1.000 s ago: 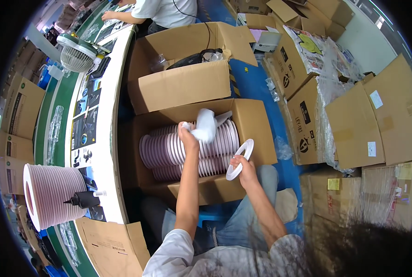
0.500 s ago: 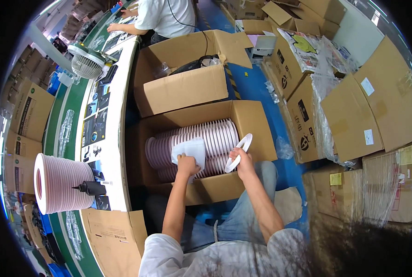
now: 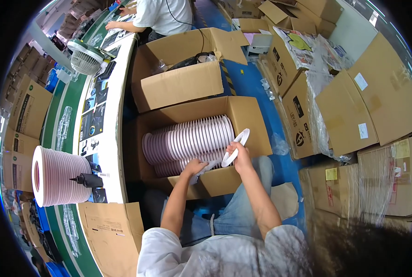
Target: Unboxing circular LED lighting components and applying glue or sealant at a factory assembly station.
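My left hand is closed on a crumpled, translucent whitish plastic sheet, low over the near side of an open cardboard box. To its right, my right hand grips a white ring, tilted up above the box's right end. Inside the box, rows of white, pinkish-edged rings lie stacked on their sides. The near row is partly covered by my left hand and the sheet.
A second open box with black items stands beyond. Left is a white bench carrying a ring stack, a black bottle and a fan. Cartons line the right. A co-worker sits at the far bench.
My left hand has drawn the sheet off the far row toward me and right, and it is now bunched up. My right hand still holds the ring, almost in place. The view has shifted slightly.
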Action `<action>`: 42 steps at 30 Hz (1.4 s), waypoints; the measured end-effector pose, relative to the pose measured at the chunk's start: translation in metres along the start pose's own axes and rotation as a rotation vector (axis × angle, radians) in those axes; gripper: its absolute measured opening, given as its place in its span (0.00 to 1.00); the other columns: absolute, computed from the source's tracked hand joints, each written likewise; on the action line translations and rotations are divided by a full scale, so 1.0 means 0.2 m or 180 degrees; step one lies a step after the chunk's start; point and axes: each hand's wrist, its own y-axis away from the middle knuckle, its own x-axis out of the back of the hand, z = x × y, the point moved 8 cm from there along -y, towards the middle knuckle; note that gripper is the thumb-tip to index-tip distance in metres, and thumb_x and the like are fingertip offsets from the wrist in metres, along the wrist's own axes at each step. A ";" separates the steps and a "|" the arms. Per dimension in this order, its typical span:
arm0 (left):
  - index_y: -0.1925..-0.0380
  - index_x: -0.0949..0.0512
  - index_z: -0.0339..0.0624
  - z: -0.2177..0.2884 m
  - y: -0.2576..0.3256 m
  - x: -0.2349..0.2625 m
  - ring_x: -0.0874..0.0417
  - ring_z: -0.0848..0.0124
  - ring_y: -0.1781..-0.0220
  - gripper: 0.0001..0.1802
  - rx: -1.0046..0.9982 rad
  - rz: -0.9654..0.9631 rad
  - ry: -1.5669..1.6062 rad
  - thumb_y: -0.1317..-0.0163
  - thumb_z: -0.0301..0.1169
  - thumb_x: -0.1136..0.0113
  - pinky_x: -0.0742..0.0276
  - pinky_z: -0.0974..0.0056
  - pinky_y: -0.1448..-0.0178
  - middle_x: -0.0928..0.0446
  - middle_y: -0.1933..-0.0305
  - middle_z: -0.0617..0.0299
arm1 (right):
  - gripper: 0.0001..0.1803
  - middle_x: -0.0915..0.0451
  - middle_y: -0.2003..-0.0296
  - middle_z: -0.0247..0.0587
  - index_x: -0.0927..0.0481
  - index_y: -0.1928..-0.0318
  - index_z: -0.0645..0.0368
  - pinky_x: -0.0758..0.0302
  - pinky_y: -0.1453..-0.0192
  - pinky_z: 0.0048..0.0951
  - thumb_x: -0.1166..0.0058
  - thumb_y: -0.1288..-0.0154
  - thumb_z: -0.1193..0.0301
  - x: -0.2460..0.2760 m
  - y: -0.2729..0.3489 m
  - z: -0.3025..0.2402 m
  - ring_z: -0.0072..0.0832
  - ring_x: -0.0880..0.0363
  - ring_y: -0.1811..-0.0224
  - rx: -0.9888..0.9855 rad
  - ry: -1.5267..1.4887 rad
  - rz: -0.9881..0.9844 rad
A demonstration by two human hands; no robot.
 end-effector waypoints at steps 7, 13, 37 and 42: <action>0.72 0.20 0.33 -0.02 -0.11 -0.08 0.20 0.49 0.60 0.21 -0.0559 -0.0111 -0.0701 0.61 0.41 0.42 0.25 0.56 0.56 0.22 0.68 0.38 | 0.14 0.22 0.72 0.42 0.24 0.62 0.66 0.25 0.60 0.28 0.45 0.45 0.68 -0.03 0.00 -0.03 0.29 0.22 0.69 -0.0021 -0.0119 0.0047; 0.67 0.21 0.35 0.05 -0.13 0.00 0.19 0.54 0.60 0.15 -0.1223 0.0893 0.0945 0.52 0.32 0.47 0.26 0.59 0.57 0.22 0.66 0.41 | 0.15 0.22 0.73 0.42 0.24 0.64 0.65 0.25 0.63 0.29 0.43 0.48 0.66 -0.06 -0.01 -0.02 0.30 0.22 0.71 0.0099 -0.0016 -0.0024; 0.63 0.19 0.36 -0.01 -0.10 -0.29 0.22 0.52 0.50 0.27 0.0402 -0.0550 -0.0910 0.46 0.49 0.55 0.28 0.58 0.46 0.23 0.56 0.41 | 0.13 0.22 0.75 0.41 0.24 0.65 0.64 0.24 0.65 0.28 0.44 0.47 0.67 -0.09 -0.01 -0.02 0.29 0.23 0.74 -0.0025 0.0041 0.0096; 0.62 0.19 0.37 -0.03 -0.01 -0.20 0.23 0.52 0.49 0.25 0.0458 -0.0016 -0.0723 0.48 0.45 0.54 0.28 0.56 0.45 0.23 0.55 0.43 | 0.12 0.23 0.73 0.41 0.24 0.65 0.64 0.24 0.60 0.29 0.45 0.46 0.68 -0.11 0.03 -0.03 0.30 0.23 0.70 -0.0123 0.0001 0.0049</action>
